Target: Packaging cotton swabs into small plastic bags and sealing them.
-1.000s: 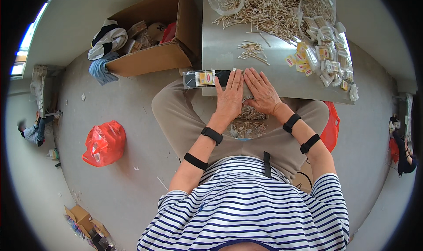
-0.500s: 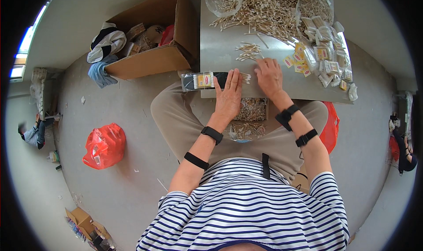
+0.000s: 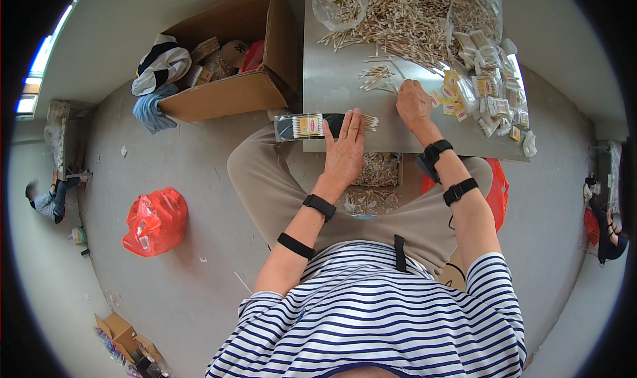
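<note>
My left hand (image 3: 344,147) lies flat with fingers stretched over a black strip (image 3: 335,124) at the table's near edge. Cotton swab tips (image 3: 371,123) stick out to the right from beneath those fingers. Left of the hand, on the same strip, lies a clear bag (image 3: 284,128) of cotton swabs with a yellow-and-white card (image 3: 307,125). My right hand (image 3: 415,106) is lowered to the metal table (image 3: 332,79) with its fingers curled together; their tips hide whatever they hold. Just left of it is a small loose group of cotton swabs (image 3: 376,76).
A large heap of cotton swabs (image 3: 405,13) covers the table's far side. Yellow cards (image 3: 452,99) and filled small bags (image 3: 497,106) lie at the right. An open cardboard box (image 3: 225,98) stands left of the table, a red plastic bag (image 3: 156,222) on the floor.
My right hand has shifted slightly right and farther away, its fingers drawing together. My left hand stays in place over the swabs.
</note>
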The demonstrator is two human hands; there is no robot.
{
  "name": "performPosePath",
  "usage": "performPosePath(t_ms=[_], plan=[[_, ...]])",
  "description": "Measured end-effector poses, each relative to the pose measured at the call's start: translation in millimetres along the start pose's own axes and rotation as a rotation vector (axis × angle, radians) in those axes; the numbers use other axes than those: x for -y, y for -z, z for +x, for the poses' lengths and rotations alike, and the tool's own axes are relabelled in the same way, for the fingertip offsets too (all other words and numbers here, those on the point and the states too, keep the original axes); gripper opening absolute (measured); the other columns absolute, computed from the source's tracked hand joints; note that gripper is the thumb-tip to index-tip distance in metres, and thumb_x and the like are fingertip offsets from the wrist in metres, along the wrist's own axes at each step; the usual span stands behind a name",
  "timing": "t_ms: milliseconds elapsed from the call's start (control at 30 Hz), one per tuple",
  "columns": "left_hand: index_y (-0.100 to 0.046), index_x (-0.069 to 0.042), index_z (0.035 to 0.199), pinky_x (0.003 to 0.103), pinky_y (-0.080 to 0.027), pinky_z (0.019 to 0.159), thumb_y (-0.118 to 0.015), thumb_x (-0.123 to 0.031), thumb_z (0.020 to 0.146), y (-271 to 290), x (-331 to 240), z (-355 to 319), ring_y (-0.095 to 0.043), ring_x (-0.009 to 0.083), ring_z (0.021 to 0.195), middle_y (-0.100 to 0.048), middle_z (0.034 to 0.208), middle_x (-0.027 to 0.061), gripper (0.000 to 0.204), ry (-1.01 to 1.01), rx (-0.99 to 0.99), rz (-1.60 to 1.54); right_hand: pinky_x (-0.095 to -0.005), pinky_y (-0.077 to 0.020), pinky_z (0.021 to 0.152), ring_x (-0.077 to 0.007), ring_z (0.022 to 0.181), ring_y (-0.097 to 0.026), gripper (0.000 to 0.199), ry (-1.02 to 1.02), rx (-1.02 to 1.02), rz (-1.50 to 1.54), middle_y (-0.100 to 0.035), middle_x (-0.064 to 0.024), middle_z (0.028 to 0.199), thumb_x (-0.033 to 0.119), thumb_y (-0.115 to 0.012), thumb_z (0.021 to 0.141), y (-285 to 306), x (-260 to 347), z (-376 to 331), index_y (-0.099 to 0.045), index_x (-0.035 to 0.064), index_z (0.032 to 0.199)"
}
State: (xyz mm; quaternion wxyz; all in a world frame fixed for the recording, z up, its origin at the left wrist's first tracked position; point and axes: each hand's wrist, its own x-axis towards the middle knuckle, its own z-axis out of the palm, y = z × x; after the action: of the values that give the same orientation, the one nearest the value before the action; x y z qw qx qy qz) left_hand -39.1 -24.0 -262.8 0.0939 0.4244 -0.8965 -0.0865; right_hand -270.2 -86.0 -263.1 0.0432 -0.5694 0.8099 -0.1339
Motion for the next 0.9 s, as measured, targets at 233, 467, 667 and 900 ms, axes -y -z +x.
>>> performPosePath(t_ms=[233, 467, 667, 900], plan=[[-0.027, -0.001, 0.159, 0.072, -0.014, 0.119, -0.087, -0.018, 0.069, 9, 0, -1, -0.021, 0.0277, 0.156, -0.018, 0.170, 0.0108, 0.109, 0.007, 0.052, -0.044, -0.0473, -0.0533, 0.086, -0.0369, 0.097, -0.068, 0.017, 0.115, 0.024, -0.023, -0.066, -0.0157, 0.108, 0.019, -0.067, 0.090, -1, 0, -21, -0.064, 0.0052, 0.100], [-0.027, -0.002, 0.160, 0.072, -0.014, 0.119, -0.086, -0.020, 0.069, 2, 2, -3, -0.021, 0.0267, 0.157, -0.018, 0.170, 0.0093, 0.110, 0.010, 0.012, -0.022, -0.0479, -0.0547, 0.081, -0.0386, 0.094, -0.068, 0.013, -0.036, -0.173, 0.118, -0.067, -0.0152, 0.103, 0.019, -0.064, 0.093, 5, -3, -10, -0.062, 0.0068, 0.099], [-0.026, -0.002, 0.160, 0.072, -0.015, 0.119, -0.085, -0.020, 0.069, 2, 1, -3, -0.019, 0.0257, 0.157, -0.018, 0.170, 0.0086, 0.110, 0.011, 0.035, -0.004, -0.0487, -0.0540, 0.080, -0.0409, 0.092, -0.067, 0.011, 0.256, 0.010, 0.210, -0.068, -0.0158, 0.100, 0.017, -0.064, 0.092, 4, 17, -24, -0.061, 0.0077, 0.097], [-0.028, -0.002, 0.160, 0.072, -0.016, 0.119, -0.086, -0.019, 0.069, 6, 2, -2, -0.020, 0.0262, 0.157, -0.018, 0.170, 0.0095, 0.109, 0.018, 0.043, -0.033, -0.0515, -0.0522, 0.078, -0.0424, 0.091, -0.065, 0.009, 0.273, -0.072, 0.216, -0.066, -0.0158, 0.101, 0.009, -0.064, 0.090, 15, -5, -20, -0.061, 0.0085, 0.098]])
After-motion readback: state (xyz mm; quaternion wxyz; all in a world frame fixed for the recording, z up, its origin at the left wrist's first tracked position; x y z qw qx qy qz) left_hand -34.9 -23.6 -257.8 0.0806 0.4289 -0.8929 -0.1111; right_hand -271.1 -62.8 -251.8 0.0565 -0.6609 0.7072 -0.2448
